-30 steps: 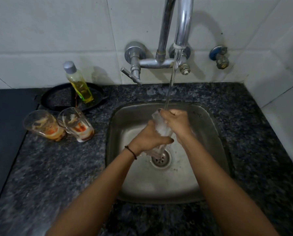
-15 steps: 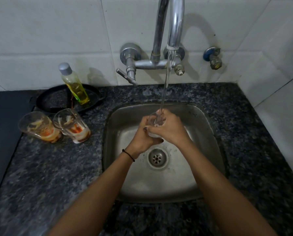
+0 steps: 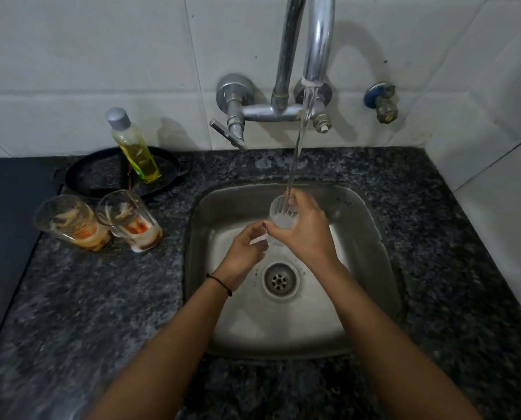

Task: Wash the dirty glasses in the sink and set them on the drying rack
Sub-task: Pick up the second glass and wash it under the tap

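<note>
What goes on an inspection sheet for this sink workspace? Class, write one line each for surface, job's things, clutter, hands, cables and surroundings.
Surface: dark speckled counter around a steel sink; the basin is wet.
Job's things: one glass held under running water from the tap; two dirty glasses stand on the counter left of the sink; no drying rack in view.
Clutter: yellow bottle standing in a black pan.
Hands: right hand grips the glass's side; left hand pinches its base.
Cables: nothing seen.
Surroundings: white tiled wall; small valve right of the tap.
</note>
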